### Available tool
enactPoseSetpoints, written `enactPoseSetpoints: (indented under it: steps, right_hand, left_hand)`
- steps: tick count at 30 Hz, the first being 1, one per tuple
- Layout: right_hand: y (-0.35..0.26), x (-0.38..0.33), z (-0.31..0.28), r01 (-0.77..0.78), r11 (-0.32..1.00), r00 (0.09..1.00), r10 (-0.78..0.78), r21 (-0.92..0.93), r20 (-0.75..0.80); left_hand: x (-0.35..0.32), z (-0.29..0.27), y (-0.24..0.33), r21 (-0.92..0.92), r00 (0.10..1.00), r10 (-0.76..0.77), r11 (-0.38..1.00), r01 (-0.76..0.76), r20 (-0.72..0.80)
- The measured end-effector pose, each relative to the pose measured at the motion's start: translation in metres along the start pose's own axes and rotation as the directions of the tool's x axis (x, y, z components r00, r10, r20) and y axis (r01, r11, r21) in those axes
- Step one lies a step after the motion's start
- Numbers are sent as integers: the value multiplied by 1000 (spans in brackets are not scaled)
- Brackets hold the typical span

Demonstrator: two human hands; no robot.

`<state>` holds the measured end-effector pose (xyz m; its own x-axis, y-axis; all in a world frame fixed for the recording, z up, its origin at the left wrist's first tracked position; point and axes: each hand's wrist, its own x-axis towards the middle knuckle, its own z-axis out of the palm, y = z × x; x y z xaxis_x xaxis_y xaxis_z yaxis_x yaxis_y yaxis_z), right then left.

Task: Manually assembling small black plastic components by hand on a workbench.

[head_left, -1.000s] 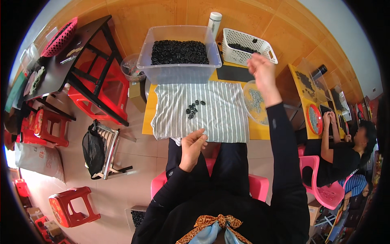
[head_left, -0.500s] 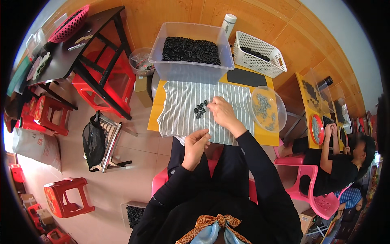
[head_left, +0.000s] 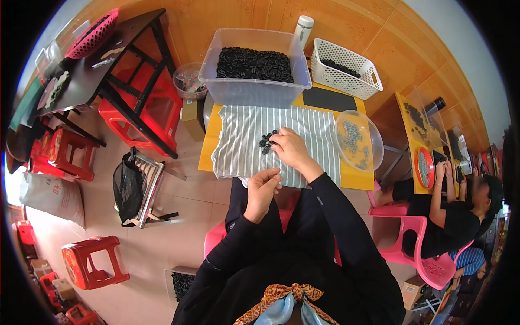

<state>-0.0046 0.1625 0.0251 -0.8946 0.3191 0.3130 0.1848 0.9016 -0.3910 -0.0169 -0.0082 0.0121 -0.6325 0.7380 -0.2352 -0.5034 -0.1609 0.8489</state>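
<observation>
A grey-and-white striped cloth (head_left: pixel 236 138) is spread over the yellow table. In its middle lies a small pile of round black parts (head_left: pixel 265 144). My right hand (head_left: pixel 294 151) reaches over the cloth to the right side of this pile, thumb and fingers pinched on a small black part there. Nearer to me, at the front edge of the cloth, my left hand (head_left: pixel 262 193) is closed, with thumb and forefinger pressed together. Whatever those fingers hold, if anything, is too small or hidden to name.
Behind the cloth stands a clear plastic bin (head_left: pixel 254 93) full of black parts. To the right are a round clear tub (head_left: pixel 374 142) with small grey pieces, and a white basket (head_left: pixel 346 84). A person (head_left: pixel 455 227) sits at another table. A red stool (head_left: pixel 97 260) stands left.
My right hand has lowered slightly onto the pile and covers more of its right side. My left hand stays nearly in place. The whole view has shifted a little.
</observation>
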Motion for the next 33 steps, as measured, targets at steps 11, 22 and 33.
enactPoseSetpoints:
  steps: [11,22,33]
  right_hand:
    - [-12,-29,-6,-69,914,990,111,400,-83]
    - [-50,-108,-18,-223,410,872,489,885,-7]
    - [52,-71,-24,-390,912,885,333,-127,-326]
  left_hand:
    - [-1,-2,-3,-49,992,66,996,-72,-105]
    - [-4,6,-5,-17,994,73,997,-72,76]
    - [27,6,-6,901,714,556,-181,-394,425]
